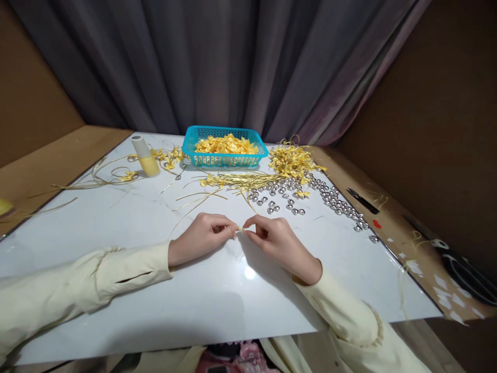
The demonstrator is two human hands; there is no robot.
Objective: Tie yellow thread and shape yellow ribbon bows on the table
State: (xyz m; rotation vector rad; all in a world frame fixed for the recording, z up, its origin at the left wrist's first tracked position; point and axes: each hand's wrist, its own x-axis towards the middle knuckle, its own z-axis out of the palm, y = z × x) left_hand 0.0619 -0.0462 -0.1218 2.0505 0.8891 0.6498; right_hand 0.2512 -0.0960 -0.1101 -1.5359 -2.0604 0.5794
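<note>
Above the middle of the white tabletop, my left hand (202, 235) and my right hand (282, 243) meet fingertip to fingertip. Thumb and index finger of each are pinched together on a small pale yellow piece (240, 229). Fingers cover most of it, so its exact kind does not show. Just beyond the hands lies a bundle of gold cords (248, 180); one strand runs down toward my right fingers. Silver ring-like beads (274, 207) are scattered past my right hand.
A blue plastic basket (223, 161) of yellow ribbon bows (227, 145) stands at the back. Beside it are a heap of corded bows (291, 159) and a glue bottle (145, 156). Black-handled scissors (462, 272) and a dark cutter-like tool (363, 201) lie at the right.
</note>
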